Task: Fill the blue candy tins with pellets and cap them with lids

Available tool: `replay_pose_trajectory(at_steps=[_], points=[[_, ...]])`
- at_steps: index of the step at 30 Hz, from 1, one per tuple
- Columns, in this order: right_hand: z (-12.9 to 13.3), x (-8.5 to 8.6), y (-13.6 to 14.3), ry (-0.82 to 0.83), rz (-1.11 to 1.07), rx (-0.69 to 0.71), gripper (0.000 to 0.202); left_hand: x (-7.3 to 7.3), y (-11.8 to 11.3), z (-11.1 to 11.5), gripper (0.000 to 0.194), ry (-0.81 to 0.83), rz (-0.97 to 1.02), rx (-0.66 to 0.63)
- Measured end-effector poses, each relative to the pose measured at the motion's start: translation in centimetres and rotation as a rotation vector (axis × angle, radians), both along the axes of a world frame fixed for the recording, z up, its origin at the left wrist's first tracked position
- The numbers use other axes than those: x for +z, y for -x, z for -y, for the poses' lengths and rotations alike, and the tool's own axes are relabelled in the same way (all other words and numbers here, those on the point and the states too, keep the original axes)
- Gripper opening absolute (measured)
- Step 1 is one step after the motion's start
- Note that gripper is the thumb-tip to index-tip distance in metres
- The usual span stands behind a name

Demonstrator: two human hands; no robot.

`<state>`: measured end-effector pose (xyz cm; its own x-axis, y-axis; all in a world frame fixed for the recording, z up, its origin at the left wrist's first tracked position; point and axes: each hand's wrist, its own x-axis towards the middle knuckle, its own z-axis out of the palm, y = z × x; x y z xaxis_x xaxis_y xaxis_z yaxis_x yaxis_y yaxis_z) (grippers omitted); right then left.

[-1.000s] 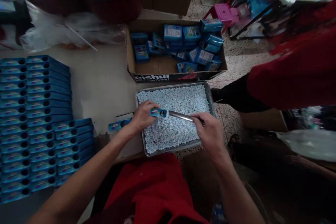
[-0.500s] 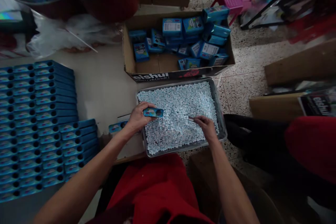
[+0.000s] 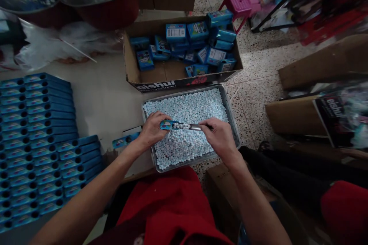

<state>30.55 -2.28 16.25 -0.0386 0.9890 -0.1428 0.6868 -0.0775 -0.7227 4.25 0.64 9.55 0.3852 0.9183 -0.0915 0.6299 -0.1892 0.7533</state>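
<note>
My left hand (image 3: 154, 129) grips a small blue box (image 3: 166, 124) by its side, over a metal tray (image 3: 235, 126). Small pale blue and white candies (image 3: 184, 147) fill the tray. In my right hand (image 3: 217, 134) is a metal scoop (image 3: 194, 126), held by its handle. White candies lie along the scoop, and its tip meets the right end of the box, at the opening. Another blue box (image 3: 125, 140) lies left of the tray, beside my left wrist.
Stacked blue boxes (image 3: 37, 141) cover the left side of the table. Behind the tray stands a cardboard carton (image 3: 161, 85) of jumbled blue boxes. Red metal bowls (image 3: 106, 7) sit at the back left. A person's dark-clothed leg (image 3: 276, 168) is at right, near cartons (image 3: 293, 120).
My right hand has lifted the scoop out of the candies and moved it left to the box, carrying candies. The left hand still holds the box. The whole view has shifted slightly.
</note>
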Motion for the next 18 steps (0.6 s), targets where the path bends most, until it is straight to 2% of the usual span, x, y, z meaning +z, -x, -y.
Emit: replay_pose_trajectory(at_steps=[3,5,8,10,12,14,18], points=[[0.0,2.6,1.4,-0.037,0.187,0.090,0.020,-0.2,0.0,0.2,0.034,-0.005,0.022,0.011],[0.1,3.7,2.1,-0.043,0.234,0.116,0.020,-0.3,0.0,0.2,0.034,-0.017,0.049,0.020],[0.5,4.5,2.0,-0.056,0.208,0.101,0.021,-0.9,0.3,0.4,0.033,0.001,0.104,0.055],[1.1,4.3,0.7,-0.054,0.141,0.016,0.019,-1.4,0.7,0.7,0.031,0.039,0.158,0.101],[2.0,3.1,-1.6,-0.028,0.065,-0.119,0.019,-1.7,1.3,0.9,0.030,0.089,0.206,0.151],[3.3,1.0,-4.5,0.041,0.003,-0.244,0.022,-1.4,2.2,1.1,0.033,0.144,0.237,0.216],[5.2,-5.2,-8.7,0.222,-0.123,-0.419,0.035,1.0,5.9,1.1,0.037,0.192,0.240,0.380]])
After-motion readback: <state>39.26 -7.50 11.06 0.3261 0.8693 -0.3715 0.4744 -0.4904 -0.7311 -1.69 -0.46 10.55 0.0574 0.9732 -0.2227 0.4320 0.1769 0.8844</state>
